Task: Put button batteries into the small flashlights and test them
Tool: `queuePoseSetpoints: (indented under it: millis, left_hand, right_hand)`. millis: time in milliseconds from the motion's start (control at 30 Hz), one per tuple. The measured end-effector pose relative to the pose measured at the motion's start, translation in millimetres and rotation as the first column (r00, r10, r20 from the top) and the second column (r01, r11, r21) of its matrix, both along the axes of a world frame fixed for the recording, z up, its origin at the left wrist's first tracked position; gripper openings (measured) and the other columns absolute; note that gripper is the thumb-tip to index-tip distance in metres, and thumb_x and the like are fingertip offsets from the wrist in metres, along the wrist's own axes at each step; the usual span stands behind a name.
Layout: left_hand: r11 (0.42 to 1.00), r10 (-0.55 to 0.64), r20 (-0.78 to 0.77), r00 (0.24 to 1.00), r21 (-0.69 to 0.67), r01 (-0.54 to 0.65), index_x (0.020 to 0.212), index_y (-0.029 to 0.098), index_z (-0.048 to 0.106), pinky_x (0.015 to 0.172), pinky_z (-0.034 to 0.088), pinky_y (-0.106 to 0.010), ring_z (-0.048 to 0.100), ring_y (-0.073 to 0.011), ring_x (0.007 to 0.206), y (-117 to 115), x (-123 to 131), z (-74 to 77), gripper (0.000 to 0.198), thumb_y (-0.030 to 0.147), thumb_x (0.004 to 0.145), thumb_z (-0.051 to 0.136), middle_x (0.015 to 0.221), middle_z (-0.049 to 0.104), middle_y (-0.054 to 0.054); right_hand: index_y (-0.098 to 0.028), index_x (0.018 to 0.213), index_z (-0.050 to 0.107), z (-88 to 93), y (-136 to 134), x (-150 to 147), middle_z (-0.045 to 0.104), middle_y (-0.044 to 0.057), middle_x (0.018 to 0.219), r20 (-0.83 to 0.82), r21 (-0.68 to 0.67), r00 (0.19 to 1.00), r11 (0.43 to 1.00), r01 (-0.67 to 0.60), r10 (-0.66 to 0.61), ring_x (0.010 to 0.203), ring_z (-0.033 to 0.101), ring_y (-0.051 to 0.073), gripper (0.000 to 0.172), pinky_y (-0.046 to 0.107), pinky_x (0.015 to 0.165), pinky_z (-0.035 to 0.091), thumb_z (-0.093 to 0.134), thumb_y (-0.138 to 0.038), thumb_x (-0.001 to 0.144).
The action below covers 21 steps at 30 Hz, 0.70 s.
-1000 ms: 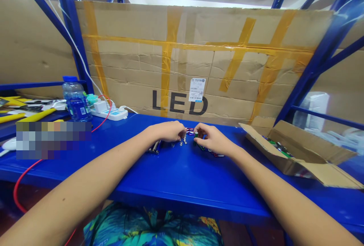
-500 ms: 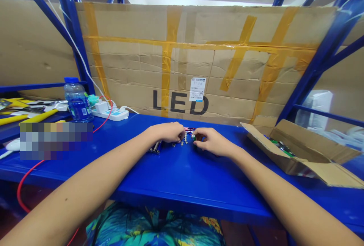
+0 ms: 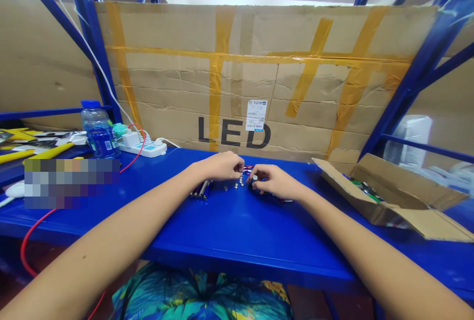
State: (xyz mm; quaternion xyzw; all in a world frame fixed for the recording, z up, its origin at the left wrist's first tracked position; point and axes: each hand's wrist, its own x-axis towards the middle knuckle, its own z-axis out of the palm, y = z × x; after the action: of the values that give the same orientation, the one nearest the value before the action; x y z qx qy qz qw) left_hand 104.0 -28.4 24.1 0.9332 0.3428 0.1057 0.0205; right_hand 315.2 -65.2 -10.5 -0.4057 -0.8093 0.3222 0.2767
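Note:
My left hand (image 3: 225,166) hovers over the blue table with its fingers curled together; what lies between the fingertips, if anything, is hidden. Across from it, my right hand (image 3: 276,181) grips a small dark tube with a pale silver end (image 3: 255,179) between thumb and fingers. Several tiny silver metal pieces (image 3: 236,185) lie on the table between the two hands. Dark, shiny metal tubes (image 3: 202,190) rest side by side below my left wrist. Behind the fingertips are some red and blue tubes (image 3: 248,168), partly covered. Another slim item (image 3: 286,201) pokes out under my right hand.
An open cardboard box (image 3: 385,206) holding green and dark small items stands on the right. To the left are a blue-capped bottle (image 3: 99,132), a white power strip (image 3: 146,149) and a red cable (image 3: 33,233). A large cardboard sheet (image 3: 177,83) closes off the back.
My left hand has moved slightly right and up, away from the tiny metal pieces. In my right hand the tube has tilted, turning its silver end more toward view.

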Motion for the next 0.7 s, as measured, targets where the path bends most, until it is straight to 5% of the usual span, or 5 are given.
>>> queuePoseSetpoints:
  millis: [200, 700]
  left_hand:
    - [0.974, -0.201, 0.250, 0.947, 0.157, 0.165, 0.093, 0.016, 0.070, 0.068, 0.043, -0.025, 0.063, -0.0144, 0.076, -6, 10, -0.7, 0.016, 0.020, 0.086, 0.056, 0.085, 0.072, -0.004]
    - [0.962, -0.239, 0.138, 0.961, 0.167, 0.215, 0.099, 0.018, 0.070, 0.079, 0.046, -0.029, 0.065, -0.0173, 0.089, -11, 15, -7.7, 0.018, 0.017, 0.089, 0.055, 0.096, 0.072, -0.006]
  right_hand:
    - [-0.017, 0.084, 0.061, 0.0, 5, 2, 0.066, 0.002, 0.074, -0.101, -0.112, 0.994, 0.993, 0.028, -0.039, 0.058, 0.059, 0.013, 0.011, 0.027, 0.059, 0.050, 0.057, -0.017, 0.073]
    - [-0.016, 0.080, 0.067, -0.7, 5, 2, 0.065, 0.001, 0.071, -0.041, -0.036, 0.998, 0.999, 0.039, -0.041, 0.057, 0.056, 0.012, 0.012, 0.027, 0.061, 0.048, 0.058, -0.023, 0.078]
